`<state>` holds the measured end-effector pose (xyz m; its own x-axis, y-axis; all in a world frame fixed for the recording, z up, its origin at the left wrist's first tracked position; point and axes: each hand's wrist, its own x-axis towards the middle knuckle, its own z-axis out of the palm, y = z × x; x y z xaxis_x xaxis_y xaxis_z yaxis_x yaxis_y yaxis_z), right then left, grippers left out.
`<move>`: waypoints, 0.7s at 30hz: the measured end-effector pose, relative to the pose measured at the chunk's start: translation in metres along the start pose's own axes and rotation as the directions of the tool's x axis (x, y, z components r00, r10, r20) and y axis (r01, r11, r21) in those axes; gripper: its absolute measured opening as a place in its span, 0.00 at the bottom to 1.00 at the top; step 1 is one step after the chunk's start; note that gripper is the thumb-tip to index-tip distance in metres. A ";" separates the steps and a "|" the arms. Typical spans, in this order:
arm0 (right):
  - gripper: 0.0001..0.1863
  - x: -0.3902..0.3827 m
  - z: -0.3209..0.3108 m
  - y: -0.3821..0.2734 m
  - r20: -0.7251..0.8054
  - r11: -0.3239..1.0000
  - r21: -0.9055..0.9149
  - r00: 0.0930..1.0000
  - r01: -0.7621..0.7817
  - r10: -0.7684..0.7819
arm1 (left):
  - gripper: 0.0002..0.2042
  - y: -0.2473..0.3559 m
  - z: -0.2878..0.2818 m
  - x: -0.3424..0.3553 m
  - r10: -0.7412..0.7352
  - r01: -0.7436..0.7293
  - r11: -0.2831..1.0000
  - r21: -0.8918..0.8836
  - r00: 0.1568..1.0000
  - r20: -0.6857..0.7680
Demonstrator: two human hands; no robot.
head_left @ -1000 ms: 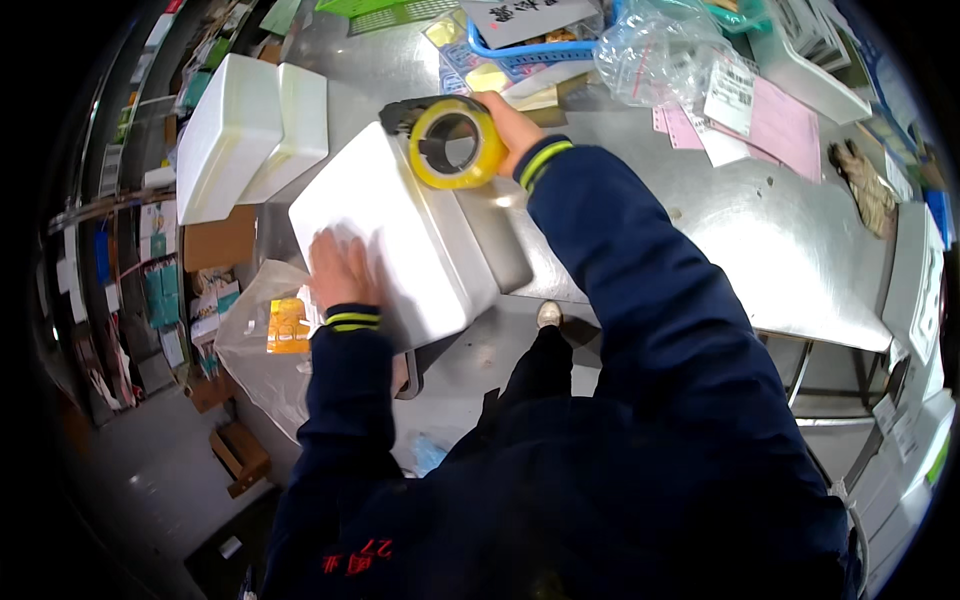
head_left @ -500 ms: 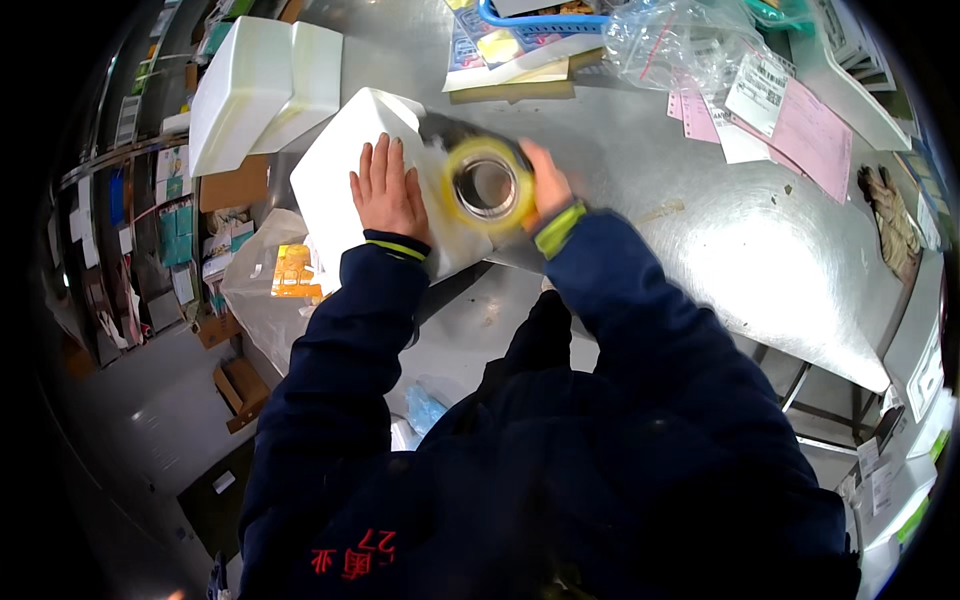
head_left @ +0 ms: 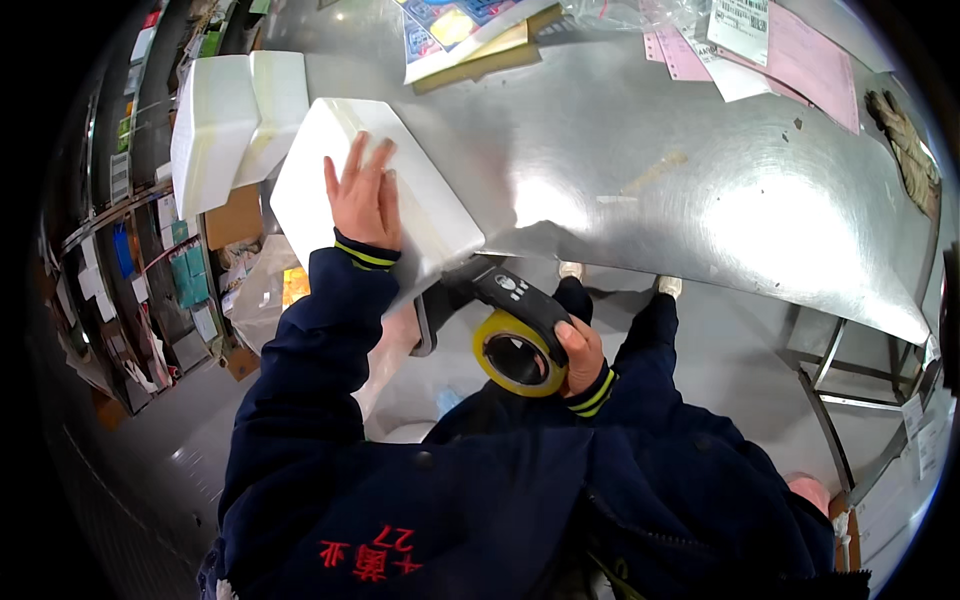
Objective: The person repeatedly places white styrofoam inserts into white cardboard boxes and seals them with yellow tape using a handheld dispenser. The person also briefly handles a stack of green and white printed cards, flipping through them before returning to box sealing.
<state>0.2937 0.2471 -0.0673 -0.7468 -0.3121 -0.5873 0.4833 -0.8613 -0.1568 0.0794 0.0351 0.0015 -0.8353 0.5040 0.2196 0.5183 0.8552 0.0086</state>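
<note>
A white foam box (head_left: 425,185) with yellowish tape across it sits at the near left edge of the metal table. My left hand (head_left: 366,205) lies on its top, fingers spread. Low beside the box's near side, my right hand (head_left: 580,355) grips a black tape dispenser (head_left: 520,297) loaded with a roll of yellow tape (head_left: 490,345). The dispenser's head reaches to the box's near lower corner; whether its tape sticks there I cannot tell.
Two more white foam boxes (head_left: 215,130) stand at the far left. Printed booklets (head_left: 450,35), pink and white slips (head_left: 800,70) and a work glove (head_left: 903,150) lie on the metal table (head_left: 620,150). Packed shelves (head_left: 130,260) line the left. A plastic bag (head_left: 262,290) hangs below the box.
My right hand has brought the tape dispenser from the box's right side down toward me, below the table edge. My left hand stays on the box. The view has shifted.
</note>
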 end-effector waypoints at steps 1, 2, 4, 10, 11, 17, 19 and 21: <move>0.21 0.003 0.001 0.002 0.004 1.000 -0.016 1.000 0.020 -0.020 | 0.12 -0.008 -0.004 0.006 0.058 -0.058 0.998 0.002 0.997 0.059; 0.21 0.001 0.002 0.004 -0.002 0.999 0.005 0.999 0.041 -0.041 | 0.09 -0.033 0.004 0.009 0.118 -0.117 0.993 -0.036 0.992 0.053; 0.22 -0.003 0.004 0.013 0.003 0.997 0.022 0.997 0.075 -0.075 | 0.10 -0.092 0.007 0.030 0.215 -0.220 0.974 0.047 0.972 0.096; 0.22 0.001 0.005 0.038 0.004 0.993 0.112 0.999 0.041 -0.042 | 0.16 -0.200 0.040 0.072 -0.255 0.213 0.908 0.361 0.964 0.073; 0.22 -0.005 0.008 0.042 0.009 0.994 0.110 1.000 -0.003 0.002 | 0.23 -0.264 0.041 0.024 -0.407 0.401 0.879 0.258 0.913 -0.032; 0.22 0.047 0.013 0.015 -0.045 0.984 -0.008 0.983 0.177 -0.178 | 0.45 -0.246 0.011 -0.077 -0.976 0.913 0.210 0.350 0.174 0.131; 0.20 0.086 0.054 -0.043 -0.101 0.983 -0.009 0.978 0.183 -0.183 | 0.42 -0.264 0.009 -0.155 -0.896 0.887 0.428 0.176 0.390 0.214; 0.13 0.150 0.085 -0.112 0.050 0.975 -0.027 0.974 0.222 -0.221 | 0.31 -0.150 0.010 -0.105 -0.797 0.797 0.602 0.048 0.596 0.095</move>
<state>0.0886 0.2624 -0.0699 -0.8567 -0.1338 -0.4981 0.3173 -0.8980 -0.3047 0.0874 -0.1443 -0.0321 -0.9286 -0.3698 0.0311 -0.3628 0.9222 0.1337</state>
